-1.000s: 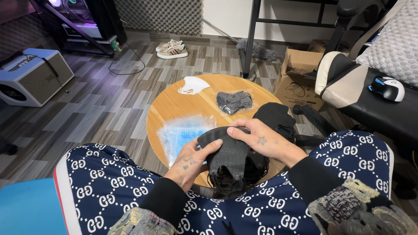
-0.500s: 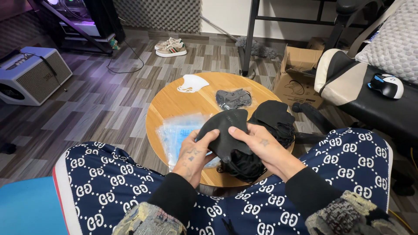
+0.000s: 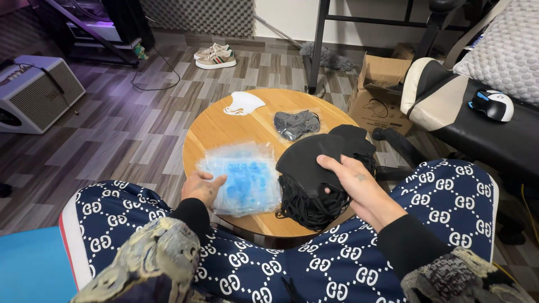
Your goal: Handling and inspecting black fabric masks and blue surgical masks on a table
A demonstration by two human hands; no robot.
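A round wooden table [image 3: 224, 129] stands in front of my knees. On it lies a stack of clear plastic bags with blue print [image 3: 242, 177]; my left hand [image 3: 202, 188] rests on its near left edge, thumb on top. My right hand [image 3: 353, 182] holds a black face mask [image 3: 306, 160] above a pile of black masks [image 3: 314, 205] with tangled ear loops. A grey mask in a clear bag [image 3: 296, 123] and a white mask [image 3: 242, 104] lie farther back on the table.
An open cardboard box [image 3: 382, 92] sits on the floor behind the table. To the right is a chair [image 3: 443, 95] with a mouse [image 3: 491, 105] on a dark surface. Sneakers [image 3: 214, 56] and a speaker [image 3: 33, 92] are at left.
My left hand let go of the black mask and moved left onto the stack of plastic bags. My right hand keeps the black mask, now lifted to the right.
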